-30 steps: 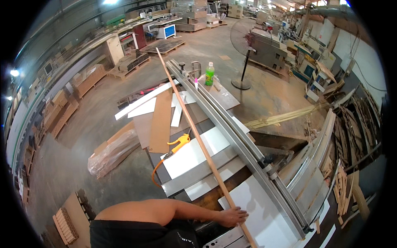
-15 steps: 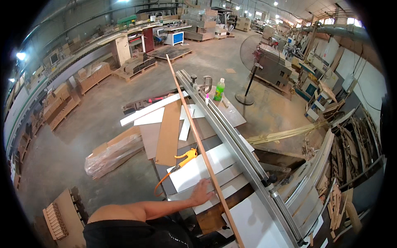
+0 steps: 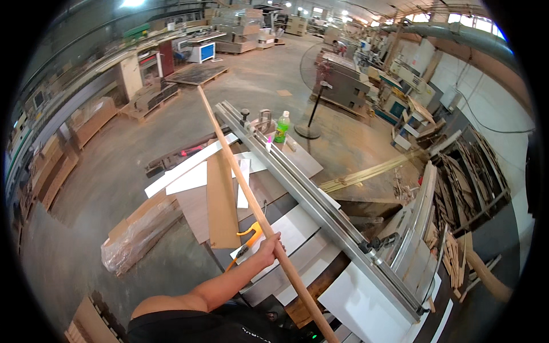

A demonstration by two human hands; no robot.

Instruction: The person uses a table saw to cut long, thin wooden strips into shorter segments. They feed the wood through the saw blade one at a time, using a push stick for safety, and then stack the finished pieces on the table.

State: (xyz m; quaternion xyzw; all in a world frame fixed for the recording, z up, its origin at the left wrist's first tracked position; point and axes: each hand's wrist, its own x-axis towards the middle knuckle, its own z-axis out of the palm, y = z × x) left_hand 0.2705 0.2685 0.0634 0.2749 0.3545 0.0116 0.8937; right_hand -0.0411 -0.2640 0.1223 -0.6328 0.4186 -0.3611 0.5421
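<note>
My left hand (image 3: pixel 269 250) grips a long wooden strip (image 3: pixel 246 191) that runs far-left to near-right over the tabletop (image 3: pixel 297 228), beside the metal rail (image 3: pixel 320 206).

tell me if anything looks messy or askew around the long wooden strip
Yes. White and brown offcut boards lie criss-crossed in a loose heap left of the long thin wooden strip, partly overhanging the table, with an orange-handled tool among them. The left hand grips the strip, which crosses the pile diagonally.
</note>
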